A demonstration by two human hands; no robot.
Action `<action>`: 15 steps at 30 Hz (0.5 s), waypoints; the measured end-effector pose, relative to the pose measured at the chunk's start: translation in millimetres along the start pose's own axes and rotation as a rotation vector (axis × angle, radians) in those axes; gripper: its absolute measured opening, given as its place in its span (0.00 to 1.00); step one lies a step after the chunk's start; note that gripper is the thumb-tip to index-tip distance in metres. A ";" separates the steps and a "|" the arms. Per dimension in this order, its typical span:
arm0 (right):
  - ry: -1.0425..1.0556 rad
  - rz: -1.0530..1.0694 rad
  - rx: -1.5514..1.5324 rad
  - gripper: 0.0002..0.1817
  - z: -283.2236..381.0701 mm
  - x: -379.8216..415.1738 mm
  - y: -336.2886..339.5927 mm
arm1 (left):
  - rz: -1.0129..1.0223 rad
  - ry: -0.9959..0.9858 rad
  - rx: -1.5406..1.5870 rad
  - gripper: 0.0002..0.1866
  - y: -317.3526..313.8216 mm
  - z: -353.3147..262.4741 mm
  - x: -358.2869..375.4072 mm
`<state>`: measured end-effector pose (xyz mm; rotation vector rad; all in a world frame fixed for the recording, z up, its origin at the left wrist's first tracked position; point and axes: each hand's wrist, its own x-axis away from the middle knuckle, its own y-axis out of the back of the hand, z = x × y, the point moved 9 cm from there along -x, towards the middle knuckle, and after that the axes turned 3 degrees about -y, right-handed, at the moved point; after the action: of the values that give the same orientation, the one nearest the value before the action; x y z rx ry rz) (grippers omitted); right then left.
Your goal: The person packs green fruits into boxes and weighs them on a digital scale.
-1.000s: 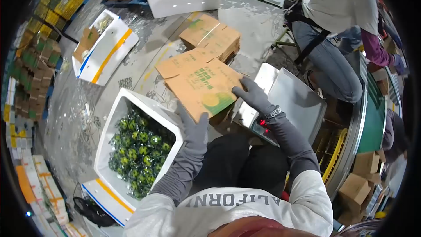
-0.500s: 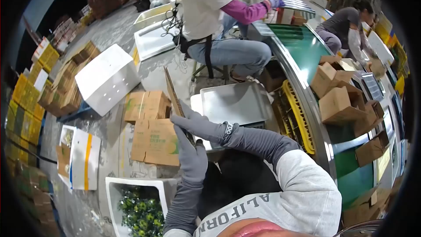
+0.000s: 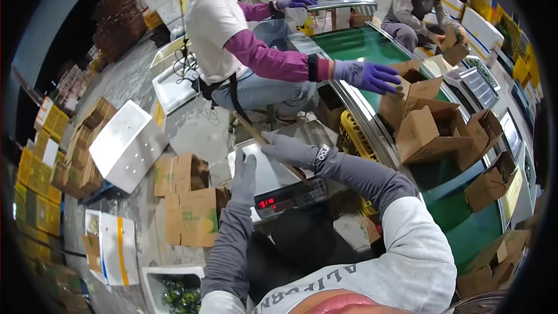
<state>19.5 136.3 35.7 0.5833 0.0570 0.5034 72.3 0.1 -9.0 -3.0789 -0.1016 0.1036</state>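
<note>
A flattened cardboard box, seen nearly edge-on, slants above the scale. My right hand, in a grey glove, grips it along its upper part. My left hand, also gloved in grey, is left of the cardboard with fingers stretched out, apparently holding nothing. Below both hands lies a white tray on a digital scale with lit red digits. Folded cardboard boxes are stacked to the left of my left hand.
A co-worker's purple-gloved hand reaches to open cartons on the green conveyor. Another person holds a carton across it. At left are a white foam box and a foam box of green produce.
My hands have drawn apart; the cardboard has turned and shifted right with my right hand. The scale display has come into view. The co-worker's hand now extends toward the cartons.
</note>
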 end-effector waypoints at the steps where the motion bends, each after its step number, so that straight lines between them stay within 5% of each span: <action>1: -0.034 0.029 0.053 0.24 -4.2 -1.9 -0.8 | -0.072 0.166 0.156 0.31 -11.2 -10.7 -3.6; 4: -0.059 0.094 0.144 0.24 -2.1 2.1 -2.6 | -0.044 0.087 0.138 0.32 -2.1 12.4 -44.9; 5: -0.035 0.112 0.168 0.24 -7.0 -3.1 -9.9 | -0.185 0.258 -0.114 0.35 5.0 20.2 -54.6; 7: -0.084 0.208 0.121 0.27 -14.0 -9.2 -18.8 | -0.168 0.244 -0.071 0.35 4.4 37.5 -71.2; 10: 0.071 0.066 0.040 0.26 -16.5 -15.0 -16.7 | -0.126 0.141 0.083 0.34 1.6 56.2 -82.8; 12: 0.051 0.200 -0.007 0.28 -8.8 -6.0 -11.7 | -0.073 0.079 0.086 0.32 -1.5 45.4 -81.1; 13: 0.062 0.233 -0.072 0.28 1.3 2.2 -0.9 | -0.091 0.022 0.053 0.32 -6.1 32.9 -79.2; 15: -0.152 0.285 -0.147 0.29 -13.0 1.6 5.8 | -0.101 -0.490 -0.717 0.31 4.4 34.1 -69.8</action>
<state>15.8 147.9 28.1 0.4855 -0.2084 0.7312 0.8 -7.1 -38.7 -3.6439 -0.3913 1.0246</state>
